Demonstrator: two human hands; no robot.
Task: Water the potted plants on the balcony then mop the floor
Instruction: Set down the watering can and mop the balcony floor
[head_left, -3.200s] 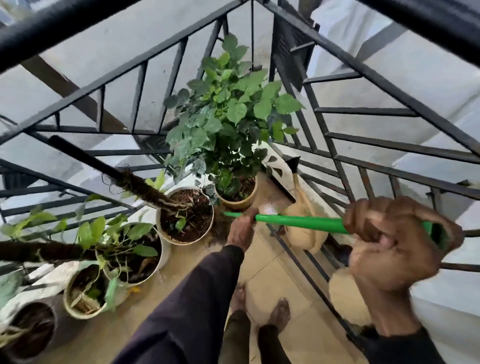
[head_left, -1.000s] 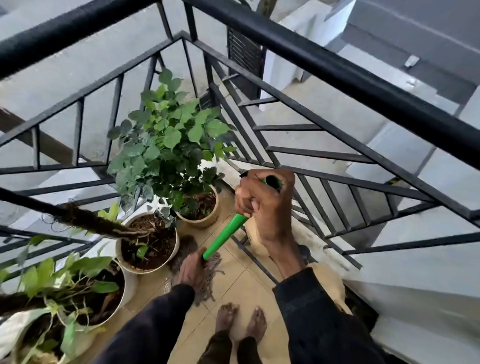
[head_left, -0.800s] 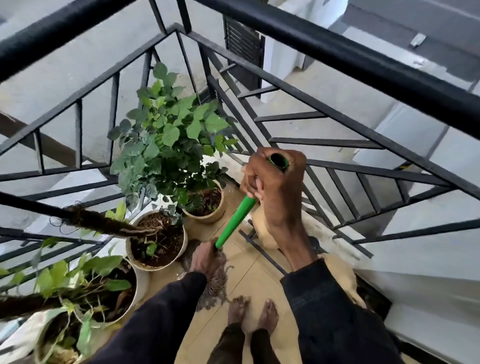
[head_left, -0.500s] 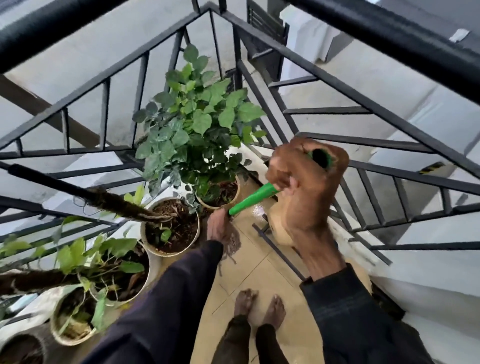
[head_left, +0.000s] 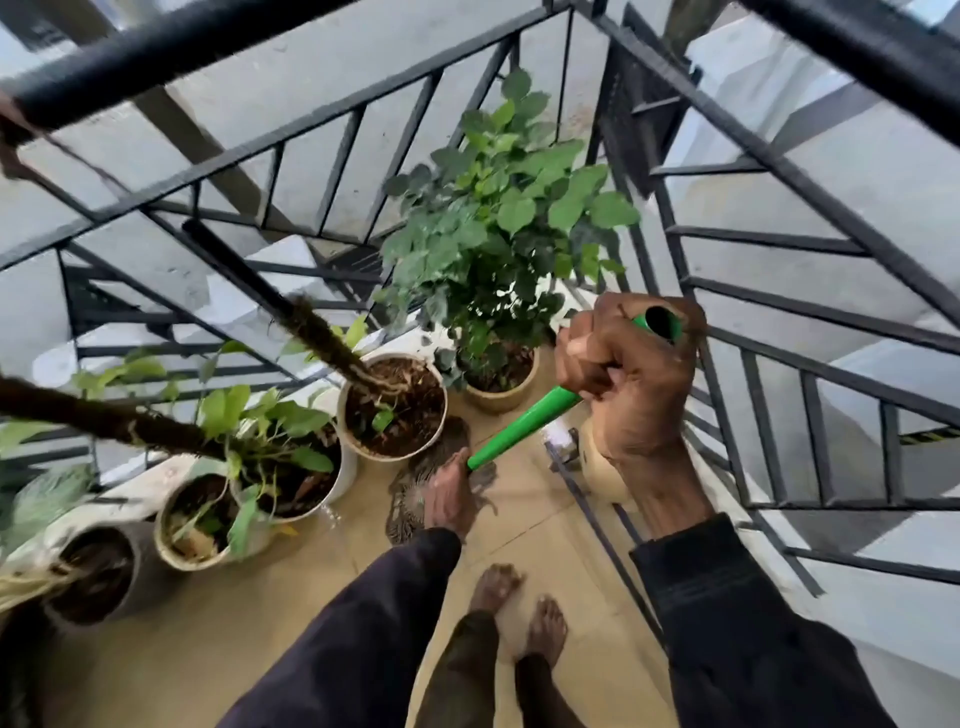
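Head view: green-handled mop (head_left: 519, 431), grey stringy head splayed on tiles (head_left: 260, 649).

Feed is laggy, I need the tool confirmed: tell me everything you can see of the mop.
The mop has a bright green handle, plastic-looking, with a dark hollow top end. It slants from upper right down to lower left. The right hand grips the top, the left hand grips it low. Its grey stringy mop head lies spread on the tan floor tiles beside a pot.

Green mop handle (head_left: 522, 430) swung from near-level to steep; mop head (head_left: 409, 501) drawn back toward feet (head_left: 496, 584)
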